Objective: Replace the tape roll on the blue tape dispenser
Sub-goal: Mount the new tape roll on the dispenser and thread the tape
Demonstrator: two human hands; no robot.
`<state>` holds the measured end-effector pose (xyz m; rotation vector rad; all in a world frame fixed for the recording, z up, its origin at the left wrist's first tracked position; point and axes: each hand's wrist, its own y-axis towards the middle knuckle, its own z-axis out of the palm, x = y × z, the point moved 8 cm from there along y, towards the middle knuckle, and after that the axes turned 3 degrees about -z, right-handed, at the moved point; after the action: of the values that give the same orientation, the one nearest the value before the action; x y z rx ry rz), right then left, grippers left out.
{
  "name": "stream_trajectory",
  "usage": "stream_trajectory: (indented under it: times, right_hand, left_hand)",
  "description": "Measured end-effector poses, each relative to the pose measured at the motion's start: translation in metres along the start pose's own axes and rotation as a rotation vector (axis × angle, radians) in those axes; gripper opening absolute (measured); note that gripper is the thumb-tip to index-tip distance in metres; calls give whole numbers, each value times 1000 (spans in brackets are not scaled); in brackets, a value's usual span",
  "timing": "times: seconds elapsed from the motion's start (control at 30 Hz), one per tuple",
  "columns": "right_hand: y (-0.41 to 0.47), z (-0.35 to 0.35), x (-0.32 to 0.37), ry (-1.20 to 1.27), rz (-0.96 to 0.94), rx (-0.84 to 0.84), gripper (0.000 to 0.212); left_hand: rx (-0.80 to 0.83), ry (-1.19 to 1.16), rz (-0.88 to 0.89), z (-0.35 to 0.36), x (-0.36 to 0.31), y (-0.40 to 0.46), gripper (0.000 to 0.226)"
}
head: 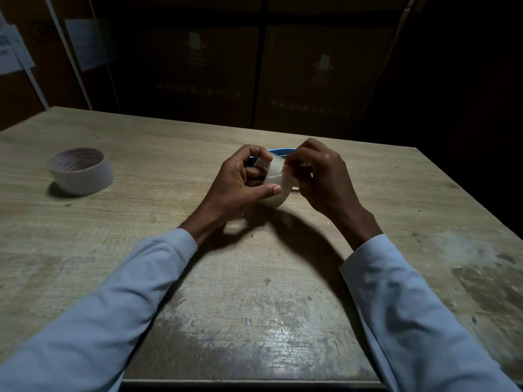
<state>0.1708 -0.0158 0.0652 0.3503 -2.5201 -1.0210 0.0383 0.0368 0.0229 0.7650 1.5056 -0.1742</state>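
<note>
A pale tape roll (278,185) is held just above the table's middle. My left hand (240,183) grips it from the left, thumb under its lower edge. My right hand (319,176) pinches the tape's loose end at the roll's top with its fingertips. Behind both hands only a thin strip of the blue tape dispenser (280,150) shows; the rest is hidden. A second roll, mostly a cardboard core (80,171), lies flat at the far left of the table.
The worn wooden table (254,306) is scratched near its front edge. Stacked cardboard boxes (311,75) stand in the dark behind the far edge. Papers (14,49) hang at the upper left.
</note>
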Motion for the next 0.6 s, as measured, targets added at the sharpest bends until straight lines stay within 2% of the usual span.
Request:
stream_trajectory:
  times: [0.13,0.2,0.27,0.4,0.6]
  right_hand:
    - [-2,6,12,-143,-83,58,15]
    - [-3,7,17,-169,-104,78,26]
    - [-3,10,18,-171,-103,102,24]
    - [-5,15,11,0,-48,97,16]
    - [-9,21,-9,279,142,85,37]
  left_hand:
    - [-10,-15,-1,0,-1,0,52]
    - [-27,-15,3,0,0,0,51]
    - [-49,-12,9,-3,2,1,50]
    - [-91,-37,16,-12,5,3,48]
    - [-9,-153,-11,-8,9,2,49]
